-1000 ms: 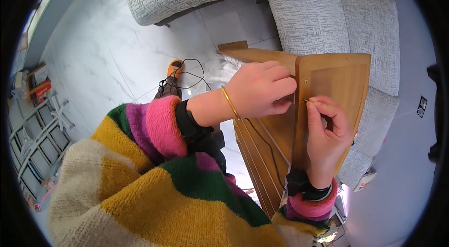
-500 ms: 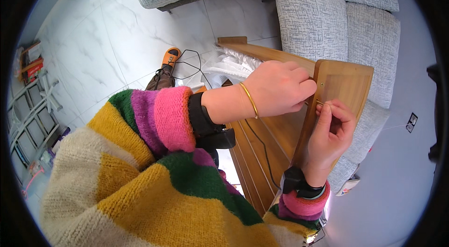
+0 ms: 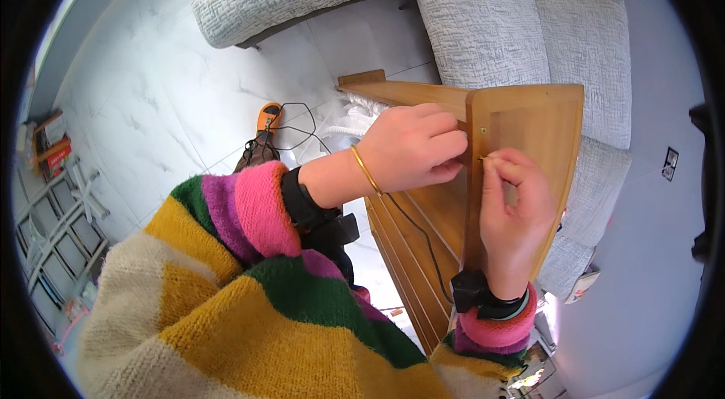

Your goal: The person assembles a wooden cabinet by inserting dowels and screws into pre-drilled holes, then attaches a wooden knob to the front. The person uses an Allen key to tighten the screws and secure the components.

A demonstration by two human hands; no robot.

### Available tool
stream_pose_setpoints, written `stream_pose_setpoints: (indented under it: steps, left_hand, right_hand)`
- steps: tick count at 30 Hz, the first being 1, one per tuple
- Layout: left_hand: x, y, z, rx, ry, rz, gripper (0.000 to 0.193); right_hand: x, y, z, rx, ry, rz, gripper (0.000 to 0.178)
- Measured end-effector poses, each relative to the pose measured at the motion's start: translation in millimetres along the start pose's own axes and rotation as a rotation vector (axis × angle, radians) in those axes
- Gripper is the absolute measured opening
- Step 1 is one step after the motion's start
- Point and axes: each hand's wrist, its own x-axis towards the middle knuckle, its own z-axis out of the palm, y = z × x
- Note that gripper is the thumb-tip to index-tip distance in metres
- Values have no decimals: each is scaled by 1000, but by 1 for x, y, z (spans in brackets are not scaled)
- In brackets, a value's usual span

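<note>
A wooden side panel (image 3: pixel 473 203) stands upright at the end of a slatted wooden furniture piece (image 3: pixel 411 259). My right hand (image 3: pixel 519 195) is on the panel's right, thumb and forefinger pinched on a small brass-coloured screw (image 3: pixel 482 159) at the panel's edge. Just above it, a round metal fitting (image 3: pixel 483 130) sits in the same edge. My left hand (image 3: pixel 423 144) is on the panel's inner side, its fingers curled together close to the wood. Whatever lies between those fingertips is hidden.
A grey patterned sofa (image 3: pixel 483 29) runs along the far side and right. A black cable (image 3: pixel 411 214) hangs over the slats. White wrapping (image 3: pixel 351 118) lies behind my left hand. A folded metal ladder (image 3: pixel 64 229) and a small box pile (image 3: pixel 51 146) stand far left.
The panel and both hands appear further left in the picture as the view shifts. The right hand's pinch stays at the panel edge; the left hand stays on the inner side.
</note>
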Motion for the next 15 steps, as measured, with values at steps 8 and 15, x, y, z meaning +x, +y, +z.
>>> stream_pose_setpoints:
  steps: [8,15]
  left_hand:
    - [3,6,-5,18,-42,-9,26]
    - [6,10,-9,-13,-92,18,28]
  right_hand:
    - [-13,1,-5,96,70,-32,19]
    - [-25,7,-2,314,238,72,19]
